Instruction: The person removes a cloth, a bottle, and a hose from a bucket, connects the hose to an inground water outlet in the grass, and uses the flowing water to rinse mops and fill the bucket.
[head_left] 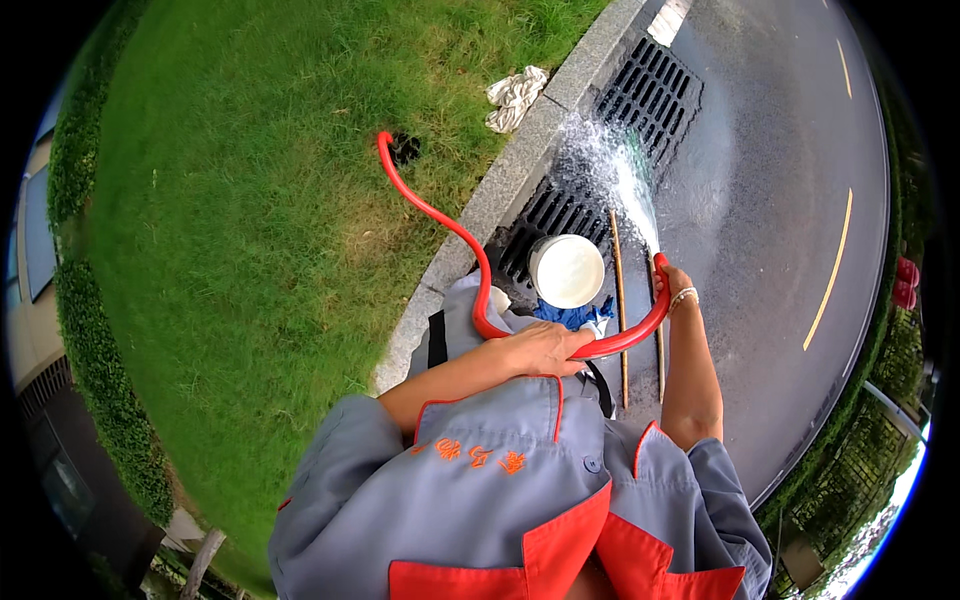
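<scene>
A red hose [432,212] comes out of a dark hole in the grass, curves past my lap and bends round to the right. My right hand [676,284] is closed round its end, and white water [632,188] sprays from there, away from me. My left hand [545,348] grips the same hose further back, close to my body; its fingers are partly hidden. The water falls on black drain grates [655,95] beside the kerb. Between my arms stands a white bucket [567,271], with a crumpled blue cloth or glove [570,316] on its near side.
Two thin wooden poles [620,290] lie or lean just right of the bucket. A stone kerb [500,190] divides the grass [250,200] from the asphalt road [770,210], wet near the spray. A dirty white cloth [517,98] lies on the grass by the kerb.
</scene>
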